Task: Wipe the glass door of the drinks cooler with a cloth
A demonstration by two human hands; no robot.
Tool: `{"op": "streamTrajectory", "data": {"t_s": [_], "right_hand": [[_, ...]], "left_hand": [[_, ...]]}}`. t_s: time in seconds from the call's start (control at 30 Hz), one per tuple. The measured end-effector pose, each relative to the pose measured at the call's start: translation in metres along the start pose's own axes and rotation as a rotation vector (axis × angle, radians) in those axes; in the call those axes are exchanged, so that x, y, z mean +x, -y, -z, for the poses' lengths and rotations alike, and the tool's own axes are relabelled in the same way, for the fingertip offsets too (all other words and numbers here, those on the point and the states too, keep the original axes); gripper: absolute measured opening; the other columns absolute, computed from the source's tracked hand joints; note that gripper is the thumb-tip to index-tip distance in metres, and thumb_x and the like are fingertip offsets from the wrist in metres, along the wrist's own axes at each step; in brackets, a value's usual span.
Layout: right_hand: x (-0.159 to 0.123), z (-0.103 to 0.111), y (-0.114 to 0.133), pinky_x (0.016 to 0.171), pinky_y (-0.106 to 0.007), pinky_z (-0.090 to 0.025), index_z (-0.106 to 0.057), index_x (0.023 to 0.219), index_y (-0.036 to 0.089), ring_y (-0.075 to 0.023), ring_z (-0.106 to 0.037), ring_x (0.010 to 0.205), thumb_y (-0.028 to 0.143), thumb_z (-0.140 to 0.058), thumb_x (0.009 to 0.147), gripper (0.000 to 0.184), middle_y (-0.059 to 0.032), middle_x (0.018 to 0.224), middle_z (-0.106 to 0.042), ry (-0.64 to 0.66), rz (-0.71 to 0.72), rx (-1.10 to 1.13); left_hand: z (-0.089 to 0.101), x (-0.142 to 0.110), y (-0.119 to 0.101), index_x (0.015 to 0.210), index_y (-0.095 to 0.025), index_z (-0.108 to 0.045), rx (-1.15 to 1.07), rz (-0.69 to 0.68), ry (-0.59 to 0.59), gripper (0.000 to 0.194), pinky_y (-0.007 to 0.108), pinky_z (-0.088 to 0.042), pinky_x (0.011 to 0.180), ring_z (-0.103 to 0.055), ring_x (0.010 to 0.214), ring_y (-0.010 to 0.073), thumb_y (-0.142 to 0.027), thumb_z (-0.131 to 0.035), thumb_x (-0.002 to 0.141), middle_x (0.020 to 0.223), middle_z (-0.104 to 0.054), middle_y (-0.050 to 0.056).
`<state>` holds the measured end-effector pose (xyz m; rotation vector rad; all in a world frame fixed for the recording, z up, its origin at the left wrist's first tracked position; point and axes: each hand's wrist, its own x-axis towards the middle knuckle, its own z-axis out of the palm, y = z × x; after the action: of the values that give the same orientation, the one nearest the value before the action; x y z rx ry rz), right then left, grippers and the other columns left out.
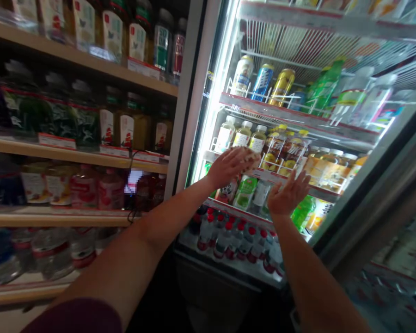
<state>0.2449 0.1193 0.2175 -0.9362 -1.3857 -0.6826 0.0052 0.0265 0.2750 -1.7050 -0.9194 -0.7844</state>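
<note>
My left hand (227, 165) reaches into the lit drinks fridge, its fingers over a patterned, pale-and-brown cloth (250, 158) at the front edge of the middle shelf (273, 175). Juice bottles (242, 134) with white caps stand just behind the cloth. To the right, my right hand (289, 194) is raised in front of the same shelf edge, fingers spread, holding nothing. Dark tea bottles with yellow caps (273, 145) are behind and above it. Under the left hand, a green bottle (245, 192) stands on the lower shelf.
Cans (262, 82) and green soda bottles (327, 85) fill the upper fridge shelf. Red-capped water bottles (239, 238) stand at the bottom. The fridge's door frame (189, 92) rises left, beside wooden shelves (72, 157) of drinks. A glass door (377, 222) is at right.
</note>
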Motion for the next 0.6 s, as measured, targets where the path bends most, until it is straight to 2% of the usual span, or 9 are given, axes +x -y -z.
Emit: {"op": "streamTrajectory", "data": {"t_s": [0.13, 0.2, 0.23, 0.3, 0.4, 0.5, 0.6], "right_hand": [[0.000, 0.000, 0.000, 0.121, -0.064, -0.025, -0.035, 0.159, 0.006, -0.0368, -0.019, 0.157, 0.034, -0.039, 0.099, 0.066, -0.0252, 0.163, -0.033, 0.001, -0.005, 0.002], [0.000, 0.000, 0.000, 0.121, -0.064, -0.025, -0.035, 0.159, 0.006, -0.0367, -0.020, 0.157, 0.033, -0.039, 0.099, 0.066, -0.0249, 0.163, -0.033, 0.007, -0.017, 0.000], [0.000, 0.000, 0.001, 0.121, -0.065, -0.025, -0.035, 0.159, 0.007, -0.0367, -0.020, 0.157, 0.033, -0.039, 0.099, 0.066, -0.0247, 0.163, -0.033, 0.008, -0.022, 0.001], [0.000, 0.000, 0.000, 0.121, -0.065, -0.026, -0.035, 0.160, 0.008, -0.0367, -0.021, 0.157, 0.033, -0.039, 0.099, 0.066, -0.0243, 0.163, -0.034, 0.006, -0.023, 0.002], [0.000, -0.001, 0.000, 0.121, -0.065, -0.027, -0.035, 0.159, 0.007, -0.0370, -0.021, 0.157, 0.034, -0.039, 0.099, 0.067, -0.0240, 0.163, -0.035, -0.007, -0.005, -0.003], [0.000, -0.001, 0.000, 0.120, -0.064, -0.027, -0.035, 0.159, 0.006, -0.0373, -0.022, 0.157, 0.034, -0.039, 0.099, 0.067, -0.0246, 0.162, -0.036, -0.018, 0.005, -0.007], [0.000, 0.000, 0.000, 0.120, -0.065, -0.027, -0.033, 0.161, 0.007, -0.0371, -0.021, 0.157, 0.033, -0.039, 0.098, 0.068, -0.0250, 0.162, -0.035, -0.009, -0.006, -0.003]], "left_hand": [[-0.005, 0.017, 0.013, 0.148, -0.026, -0.053, 0.113, 0.554, -0.325, 0.050, 0.058, -0.031, 0.124, -0.020, 0.158, 0.0338, -0.020, -0.053, 0.099, 0.166, -0.035, 0.011], [-0.010, 0.016, 0.013, 0.149, -0.025, -0.051, 0.120, 0.696, -0.412, 0.050, 0.060, -0.033, 0.123, -0.022, 0.157, 0.0345, -0.021, -0.053, 0.099, 0.165, -0.034, 0.012], [-0.012, 0.015, 0.011, 0.149, -0.025, -0.051, 0.117, 0.720, -0.429, 0.049, 0.059, -0.033, 0.123, -0.024, 0.156, 0.0339, -0.021, -0.052, 0.099, 0.164, -0.036, 0.012], [-0.015, 0.012, 0.005, 0.147, -0.023, -0.052, 0.100, 0.693, -0.416, 0.047, 0.057, -0.033, 0.124, -0.027, 0.155, 0.0321, -0.020, -0.048, 0.100, 0.162, -0.038, 0.012], [-0.017, 0.006, -0.011, 0.146, -0.022, -0.053, 0.052, 0.545, -0.308, 0.046, 0.055, -0.030, 0.126, -0.024, 0.156, 0.0314, -0.020, -0.047, 0.100, 0.163, -0.037, 0.012], [-0.019, -0.010, -0.033, 0.143, -0.022, -0.057, 0.002, 0.307, -0.147, 0.045, 0.054, -0.029, 0.127, -0.025, 0.156, 0.0307, -0.020, -0.052, 0.098, 0.162, -0.040, 0.012], [-0.026, -0.041, -0.059, 0.138, -0.025, -0.062, -0.053, -0.001, 0.030, 0.043, 0.052, -0.030, 0.126, -0.031, 0.154, 0.0289, -0.017, -0.058, 0.096, 0.160, -0.045, 0.010]]}}
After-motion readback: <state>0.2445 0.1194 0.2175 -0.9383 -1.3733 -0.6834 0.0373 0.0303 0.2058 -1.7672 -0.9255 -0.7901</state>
